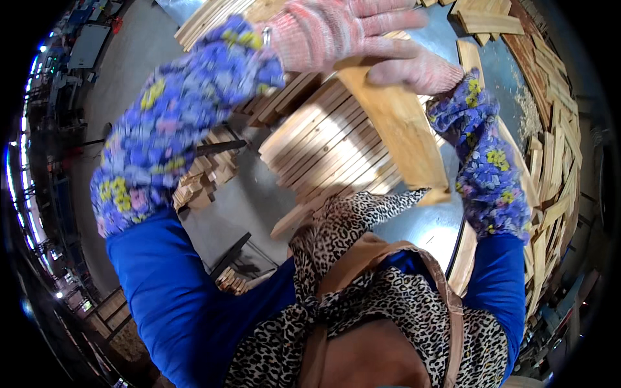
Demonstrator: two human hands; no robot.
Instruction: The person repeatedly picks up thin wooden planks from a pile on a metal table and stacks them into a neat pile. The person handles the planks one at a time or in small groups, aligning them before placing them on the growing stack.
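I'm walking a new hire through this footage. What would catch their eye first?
Top centre, two hands in pink knit gloves, the left hand and the right hand, grip a pale wooden board. Below it sits a stack of wooden slats on a metal table. Flowered sleeve covers flank them.

packages: none | labels: none | signs: none | screens: none (only bare wood and metal show)

A pale wooden board (401, 129), tilted, is held above a stack of wooden slats (330, 155).
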